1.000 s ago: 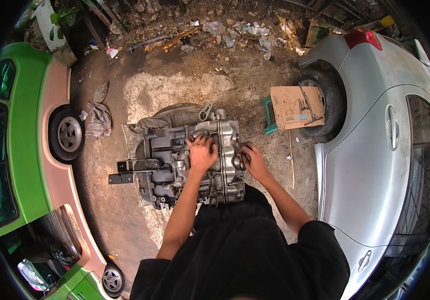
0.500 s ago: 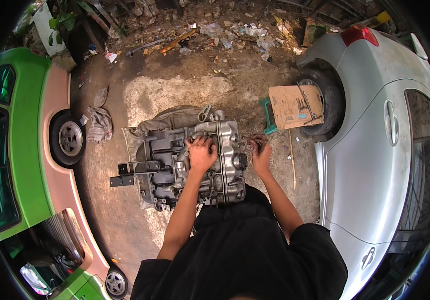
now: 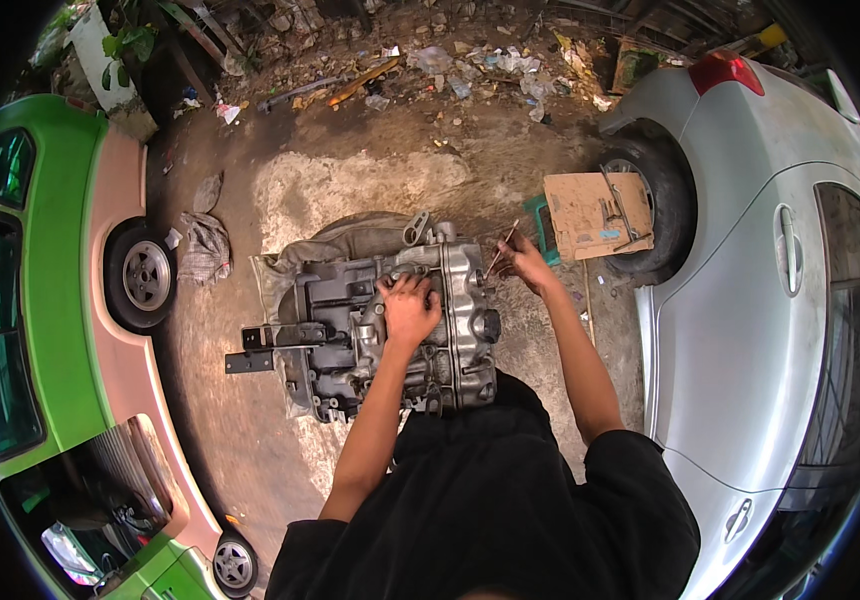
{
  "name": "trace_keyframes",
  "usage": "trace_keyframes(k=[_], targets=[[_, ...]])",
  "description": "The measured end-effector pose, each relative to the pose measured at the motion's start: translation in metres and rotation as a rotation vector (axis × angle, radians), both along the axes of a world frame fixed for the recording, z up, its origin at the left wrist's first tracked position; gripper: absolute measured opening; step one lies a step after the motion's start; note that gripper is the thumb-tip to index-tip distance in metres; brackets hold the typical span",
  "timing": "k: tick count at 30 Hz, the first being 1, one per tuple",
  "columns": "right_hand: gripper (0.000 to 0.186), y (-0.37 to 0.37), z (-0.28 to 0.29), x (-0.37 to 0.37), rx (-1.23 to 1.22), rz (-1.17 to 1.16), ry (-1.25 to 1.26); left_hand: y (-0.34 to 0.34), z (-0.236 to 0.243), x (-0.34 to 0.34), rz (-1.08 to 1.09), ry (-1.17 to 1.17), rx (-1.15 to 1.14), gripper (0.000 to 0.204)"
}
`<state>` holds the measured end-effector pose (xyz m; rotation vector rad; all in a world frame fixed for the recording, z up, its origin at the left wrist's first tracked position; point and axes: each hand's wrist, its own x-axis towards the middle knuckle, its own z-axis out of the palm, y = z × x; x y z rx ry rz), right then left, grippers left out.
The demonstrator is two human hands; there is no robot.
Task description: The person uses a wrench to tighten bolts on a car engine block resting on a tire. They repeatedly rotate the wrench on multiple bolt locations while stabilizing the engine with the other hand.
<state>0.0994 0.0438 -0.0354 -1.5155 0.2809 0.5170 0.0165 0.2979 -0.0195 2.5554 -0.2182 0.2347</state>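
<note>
Greasy cast-metal engine block (image 3: 390,330); left hand (image 3: 410,308) flat; right hand (image 3: 522,262) pinching thin rod (image 3: 502,250).

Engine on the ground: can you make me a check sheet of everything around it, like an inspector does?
Surface: bare dirt ground with a pale patch behind the engine.
Job's things: grey engine block lying on a sheet; thin metal tool.
Clutter: rag on the dirt; cardboard piece with tools on it; litter heap at the far side.
Hands: left hand resting on the engine block; right hand holding the thin metal tool beside the block's right edge.
Cables: nothing seen.
Surroundings: green and pink vehicle on the left; silver car on the right.
</note>
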Motion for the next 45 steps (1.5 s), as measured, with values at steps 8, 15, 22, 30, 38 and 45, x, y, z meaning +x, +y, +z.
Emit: trace_keyframes(k=[8,15,22,30,38,45], targets=[[0.028,0.012,-0.003,0.015,-0.133,0.188,0.044,-0.001,0.002,0.0,-0.002,-0.026,0.035,0.026],[0.027,0.023,-0.001,0.034,-0.65,0.403,-0.172,-0.001,0.002,0.0,-0.004,-0.051,0.039,0.027],[0.035,0.043,0.019,0.037,-0.921,0.461,-0.129,-0.002,0.003,0.0,0.007,-0.076,0.052,0.026],[0.029,0.033,-0.004,0.034,-0.753,0.365,-0.17,-0.001,0.004,0.001,-0.008,-0.06,0.046,0.025],[0.024,0.029,-0.005,0.04,-0.554,0.253,0.017,-0.001,0.004,0.001,-0.013,-0.07,0.029,0.023],[0.027,0.052,0.037,0.007,-0.847,0.407,-0.365,-0.002,0.004,0.001,-0.008,-0.061,0.02,0.022]])
